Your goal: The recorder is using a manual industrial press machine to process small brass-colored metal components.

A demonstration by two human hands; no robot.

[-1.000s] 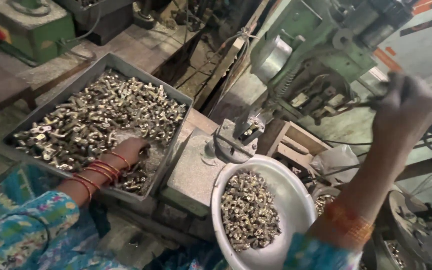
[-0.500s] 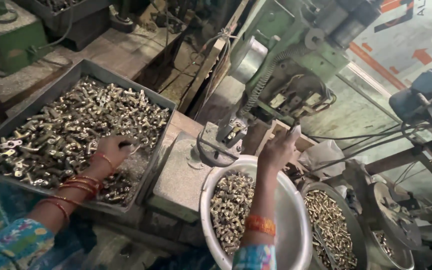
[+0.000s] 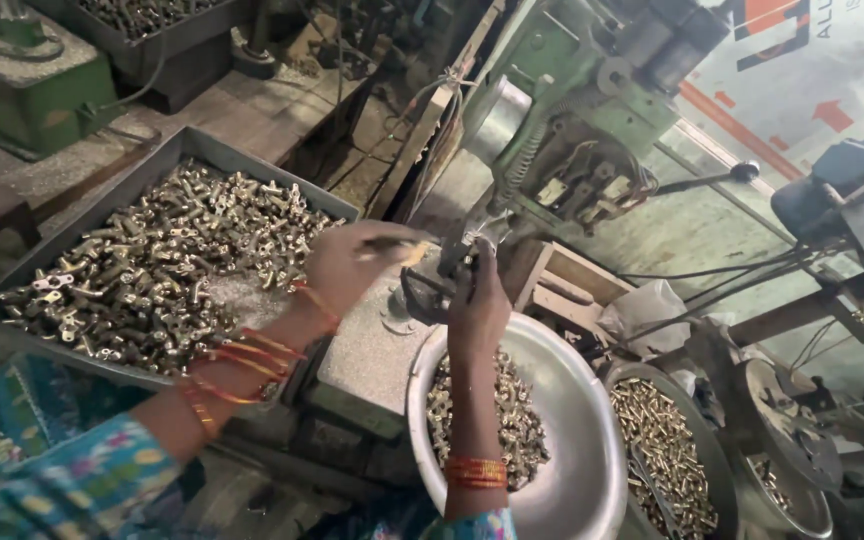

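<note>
Tray [image 3: 12, 275] of parts left, bowl [image 3: 592, 420] right, drill press [image 3: 562, 130] behind

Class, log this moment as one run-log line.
left hand: holds small brass part | right hand: at drill press | tray, metal bowl: hold parts

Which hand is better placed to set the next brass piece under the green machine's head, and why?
Probably the left hand: it holds a small brass piece just beside the machine head. The right hand is at the fixture below it, above the metal bowl.
</note>
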